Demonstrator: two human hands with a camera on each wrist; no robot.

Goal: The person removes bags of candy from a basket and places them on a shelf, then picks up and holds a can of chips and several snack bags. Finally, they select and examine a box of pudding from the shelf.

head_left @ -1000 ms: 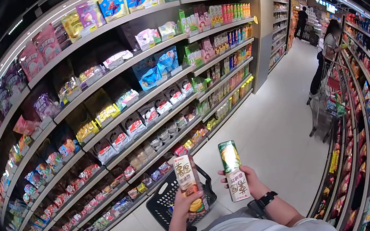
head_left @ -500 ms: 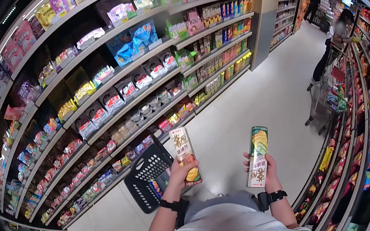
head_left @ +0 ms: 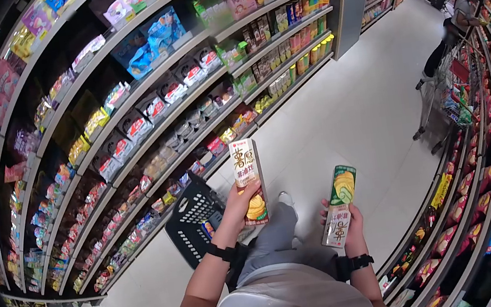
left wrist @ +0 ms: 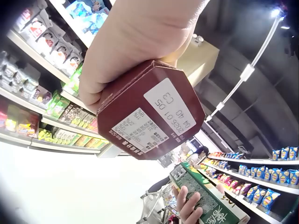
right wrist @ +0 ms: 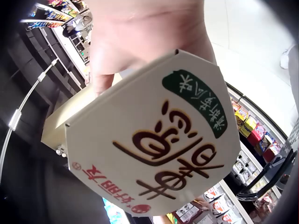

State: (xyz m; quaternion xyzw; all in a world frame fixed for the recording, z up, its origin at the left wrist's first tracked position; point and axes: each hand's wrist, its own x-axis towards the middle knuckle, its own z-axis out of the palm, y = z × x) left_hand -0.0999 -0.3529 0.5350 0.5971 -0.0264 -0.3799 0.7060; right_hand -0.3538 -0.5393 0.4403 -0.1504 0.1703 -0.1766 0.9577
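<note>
Item: black basket (head_left: 176, 233). Item: left hand (head_left: 241, 201), gripping a brown-and-white box (head_left: 246, 166) (dark red end, date-stamped), near the basket's right edge. Item: right hand (head_left: 353, 221), gripping a green-and-white box (head_left: 342, 187), tilted, over the pale floor (head_left: 316, 121).

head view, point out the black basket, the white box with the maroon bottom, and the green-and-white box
Black basket (head_left: 175, 231), head view: its perforated side wall.
White box with the maroon bottom (head_left: 244, 163), head view: upper front face.
Green-and-white box (head_left: 339, 207), head view: middle of its printed face.
</note>
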